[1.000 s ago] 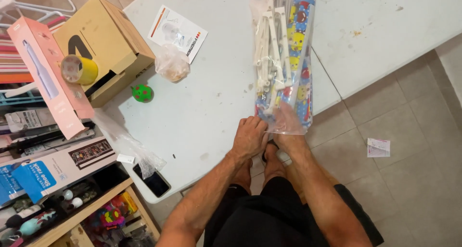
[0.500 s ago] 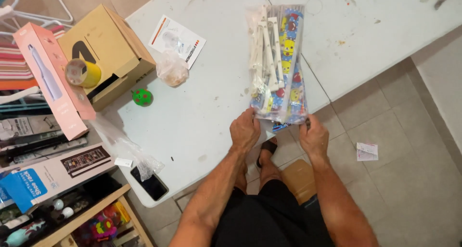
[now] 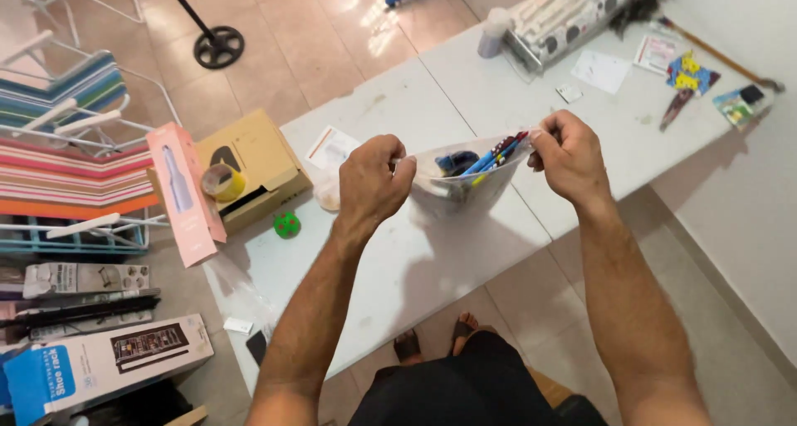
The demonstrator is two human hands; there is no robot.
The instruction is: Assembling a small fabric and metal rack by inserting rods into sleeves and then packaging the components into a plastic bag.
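Note:
I hold a clear plastic bag (image 3: pixel 463 181) up above the white table (image 3: pixel 432 260), its mouth pulled wide. My left hand (image 3: pixel 372 181) pinches the left edge of the mouth and my right hand (image 3: pixel 569 156) pinches the right edge. Inside the bag lie white plastic pieces and a colourful printed card in blue, red and yellow. The lower part of the bag hangs between my hands.
On the table's left stand a cardboard box (image 3: pixel 249 164) with a roll of tape (image 3: pixel 222 181), a pink carton (image 3: pixel 181 192), a small green ball (image 3: pixel 287 224) and a leaflet (image 3: pixel 330 148). Far right lie papers and colourful bits (image 3: pixel 689 73). Folded chairs (image 3: pixel 66 144) and boxes crowd the left floor.
The bag lay flat on the table with my hands at its near end; now it is lifted and its mouth is spread between both hands. The view has tilted up.

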